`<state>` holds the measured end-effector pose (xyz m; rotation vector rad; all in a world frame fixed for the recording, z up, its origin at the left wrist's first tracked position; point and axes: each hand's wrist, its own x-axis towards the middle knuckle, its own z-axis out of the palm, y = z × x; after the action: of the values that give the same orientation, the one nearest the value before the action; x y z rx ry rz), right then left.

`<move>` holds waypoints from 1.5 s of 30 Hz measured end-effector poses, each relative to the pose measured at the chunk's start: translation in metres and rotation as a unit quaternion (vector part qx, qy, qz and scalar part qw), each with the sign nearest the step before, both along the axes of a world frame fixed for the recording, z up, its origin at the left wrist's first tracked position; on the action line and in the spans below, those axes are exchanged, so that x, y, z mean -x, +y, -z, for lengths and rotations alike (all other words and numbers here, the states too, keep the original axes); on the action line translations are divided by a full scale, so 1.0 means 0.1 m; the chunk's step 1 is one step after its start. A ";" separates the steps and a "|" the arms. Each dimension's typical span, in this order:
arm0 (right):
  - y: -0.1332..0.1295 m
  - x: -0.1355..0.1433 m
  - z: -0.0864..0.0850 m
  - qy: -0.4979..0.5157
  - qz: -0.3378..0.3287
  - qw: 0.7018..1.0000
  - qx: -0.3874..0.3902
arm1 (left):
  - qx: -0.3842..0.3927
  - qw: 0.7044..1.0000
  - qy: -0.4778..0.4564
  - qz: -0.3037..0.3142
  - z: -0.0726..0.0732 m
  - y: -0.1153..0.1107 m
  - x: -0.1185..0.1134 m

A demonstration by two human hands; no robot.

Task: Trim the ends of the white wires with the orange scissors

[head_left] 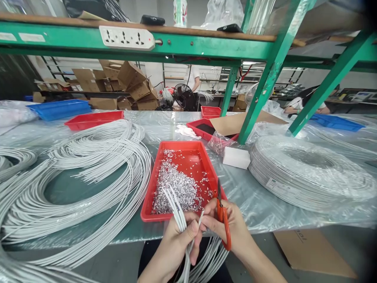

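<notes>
My left hand (182, 235) is closed around a bunch of white cables (176, 208), their ends pointing up and away from me. One cable's tip stands apart between my two hands. The fingertips of my right hand (226, 220) pinch at that tip, with orange-handled scissors (226, 228) kept in the same hand, blades up. Just beyond my hands lies a red tray (193, 160) holding a heap of small silvery pieces (178, 184). More white cable hangs in loops below my hands, over my lap.
Large coils of white cable (129, 196) cover the left side of the table. To the right sit a wrapped cable coil (294, 177) and a small white box (236, 157). A green shelf frame (262, 84) rises in front. Two people are at work farther back.
</notes>
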<state>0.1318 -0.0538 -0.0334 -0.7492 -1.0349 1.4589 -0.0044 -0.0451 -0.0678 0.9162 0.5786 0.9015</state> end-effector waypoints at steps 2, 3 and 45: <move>-0.02 0.00 -0.01 -0.003 0.004 1.000 0.000 | 0.001 1.000 0.002 0.011 0.02 0.00 0.00; -0.02 -0.02 -0.01 -0.008 0.004 1.000 0.000 | 0.000 1.000 0.004 0.019 0.02 0.00 0.00; 0.02 -0.13 0.22 -0.117 0.036 0.992 0.020 | -0.085 0.995 0.052 0.014 0.08 0.00 -0.07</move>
<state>0.1449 -0.0518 -0.0553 -0.9941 -1.1454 1.3568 0.0022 -0.0449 -0.0753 1.1279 0.5814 0.8912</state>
